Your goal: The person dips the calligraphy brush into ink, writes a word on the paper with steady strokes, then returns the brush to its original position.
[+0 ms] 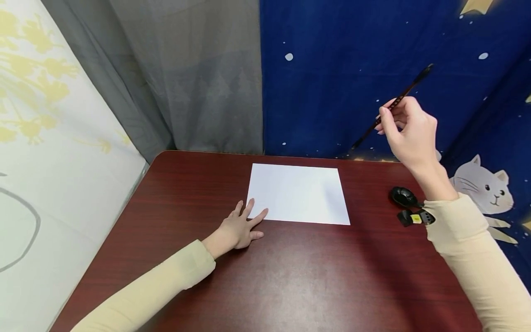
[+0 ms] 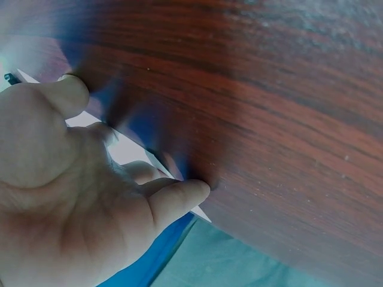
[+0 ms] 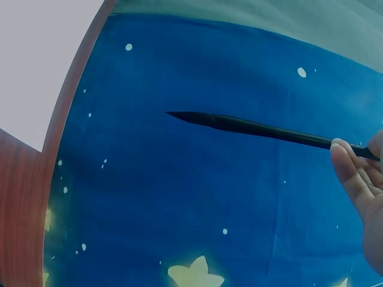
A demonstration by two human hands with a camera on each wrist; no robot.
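Observation:
My right hand [image 1: 410, 131] is raised above the table's far right part and pinches a dark writing brush [image 1: 404, 92] near its middle. The brush slants, one end up to the right, the other down to the left. In the right wrist view the brush [image 3: 257, 127] shows a dark pointed tip, clear of the paper. A blank white sheet of paper [image 1: 298, 193] lies flat toward the back of the table. My left hand [image 1: 240, 228] rests with spread fingers at the sheet's near left corner, some fingertips on the paper. In the left wrist view, the palm [image 2: 72, 203] hides part of the sheet.
The dark red wooden table [image 1: 282, 276] fills the lower middle. Right of the sheet lie a black rounded object [image 1: 403, 197] and a small black item with a yellow label [image 1: 416, 218]. Behind hang a grey curtain [image 1: 207, 74] and a blue starry curtain [image 1: 323, 92].

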